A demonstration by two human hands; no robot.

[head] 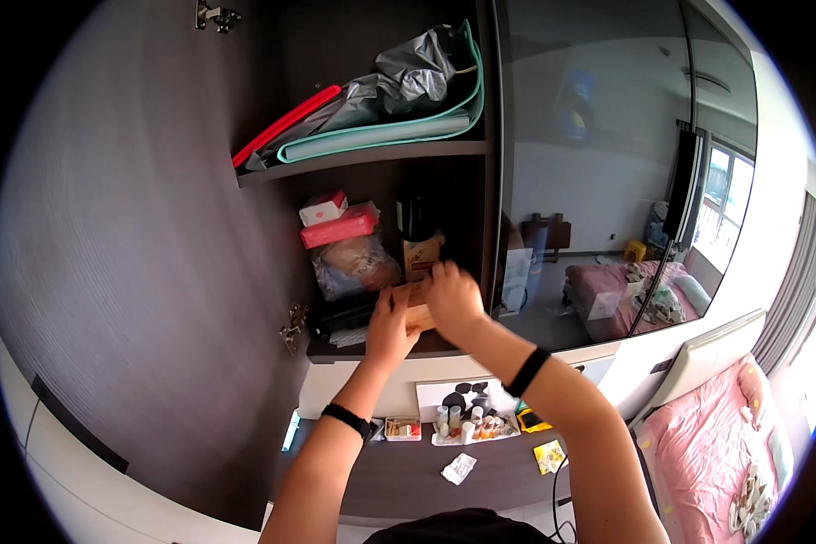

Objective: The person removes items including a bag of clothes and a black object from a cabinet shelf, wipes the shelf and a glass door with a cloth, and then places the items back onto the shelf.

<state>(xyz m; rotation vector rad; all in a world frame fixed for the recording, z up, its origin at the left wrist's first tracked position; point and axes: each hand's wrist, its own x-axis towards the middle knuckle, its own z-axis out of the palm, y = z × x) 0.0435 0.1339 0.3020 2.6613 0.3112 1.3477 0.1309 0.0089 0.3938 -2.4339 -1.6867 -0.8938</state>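
Note:
My left hand (390, 328) grips the left side of a light brown cardboard box (418, 317) at the front of a dark cabinet shelf. Over the box's right side is my right hand (454, 299), its fingers bent; what they hold, if anything, is hidden. Behind stands another patterned box (421, 253) with a dark cylindrical container (415, 216) above it. To the left, a red-and-white packet (324, 208) and a pink packet (340, 226) rest above a clear plastic bag (357, 266). A black object (340, 314) lies left of my left hand.
The open cabinet door (143, 238) fills the left. Above, a shelf (374, 158) holds a teal folder (381, 136), a silver bag (418, 68) and a red item (289, 122). Below, a desk (387, 486) bears bottles (468, 432), a small basket (402, 437) and a crumpled tissue (459, 469).

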